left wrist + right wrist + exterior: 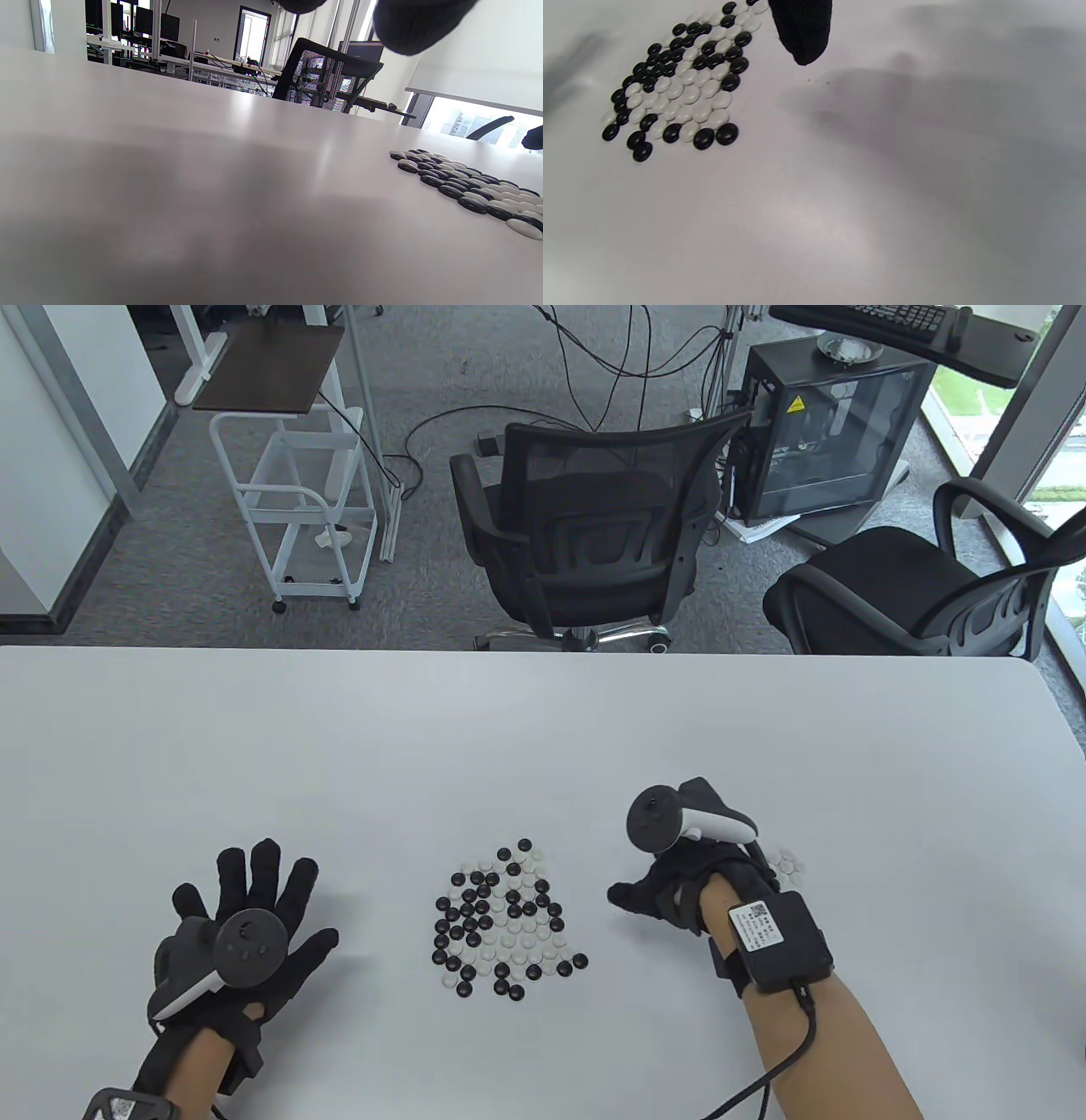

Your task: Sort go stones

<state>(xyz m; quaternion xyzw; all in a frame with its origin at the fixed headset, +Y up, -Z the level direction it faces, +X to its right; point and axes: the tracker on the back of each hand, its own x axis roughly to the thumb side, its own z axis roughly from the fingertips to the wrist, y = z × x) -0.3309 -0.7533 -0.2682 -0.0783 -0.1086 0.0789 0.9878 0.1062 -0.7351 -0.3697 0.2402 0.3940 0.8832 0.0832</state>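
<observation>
the mixed pile of black and white go stones [505, 918] lies on the white counter [543, 729], between the two hands. the left hand [246, 925] rests flat, fingers spread and straight, holding nothing. the right hand [679, 882] sits right of the pile, fingers bent downward; whether it holds a stone cannot be told. a small group of white stones [787, 863] lies just beyond it.

stones [678, 80] glossy smooth | table [339, 746] matt white | gloves [254, 899] black knit cloth
</observation>
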